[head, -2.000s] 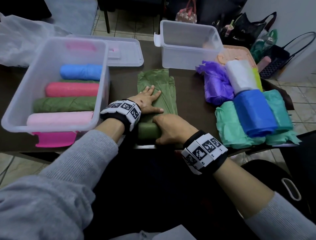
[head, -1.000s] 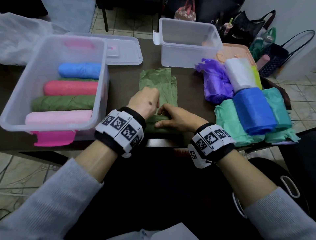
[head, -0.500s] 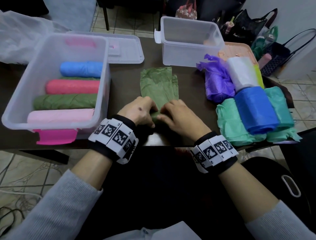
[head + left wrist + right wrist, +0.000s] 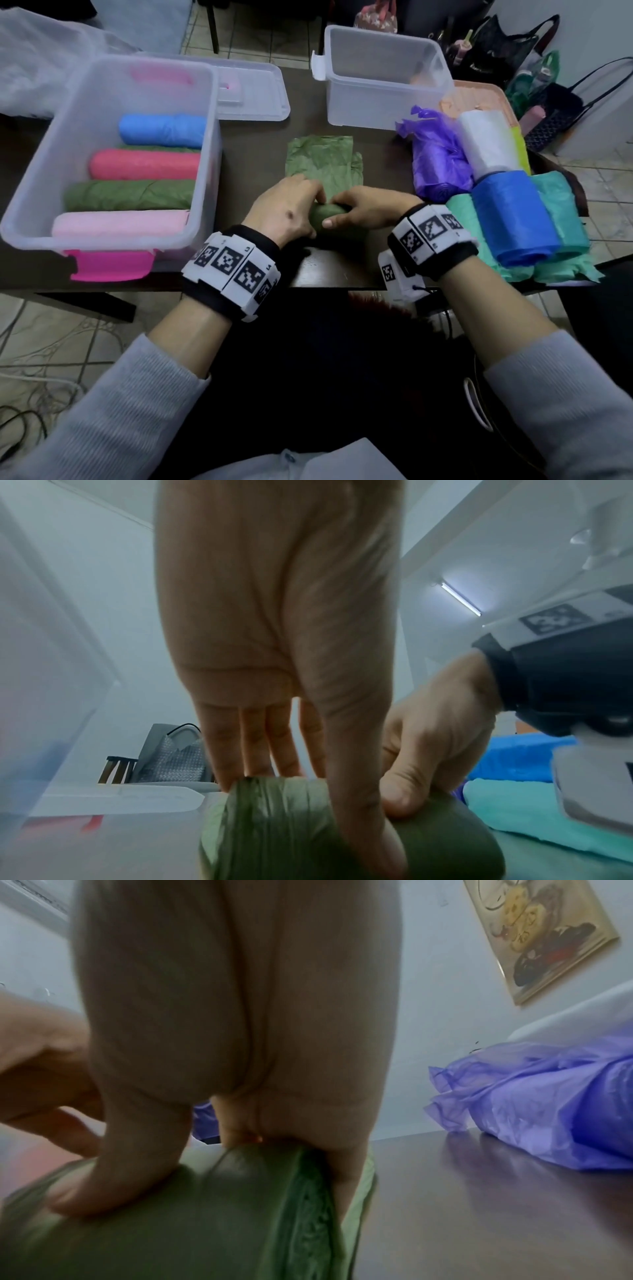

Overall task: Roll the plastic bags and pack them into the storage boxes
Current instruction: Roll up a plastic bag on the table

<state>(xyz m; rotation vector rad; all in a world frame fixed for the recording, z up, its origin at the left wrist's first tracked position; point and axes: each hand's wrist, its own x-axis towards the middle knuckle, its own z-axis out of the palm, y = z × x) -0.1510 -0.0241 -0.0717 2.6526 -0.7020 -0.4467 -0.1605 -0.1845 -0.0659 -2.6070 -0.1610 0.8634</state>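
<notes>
I have my left hand point(image 4: 291, 209) and right hand point(image 4: 363, 210) both curled on the green bag roll point(image 4: 323, 219), its long axis crosswise, unrolled tail lying ahead.

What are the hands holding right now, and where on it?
Both hold the green bag by its rolled near end: left hand on the roll's left part, right hand on its right.

Domestic room: tiled floor point(image 4: 58, 335), handbags point(image 4: 507, 44) at one o'clock, framed picture point(image 4: 544, 936) on wall, dark wooden table point(image 4: 253, 161).
</notes>
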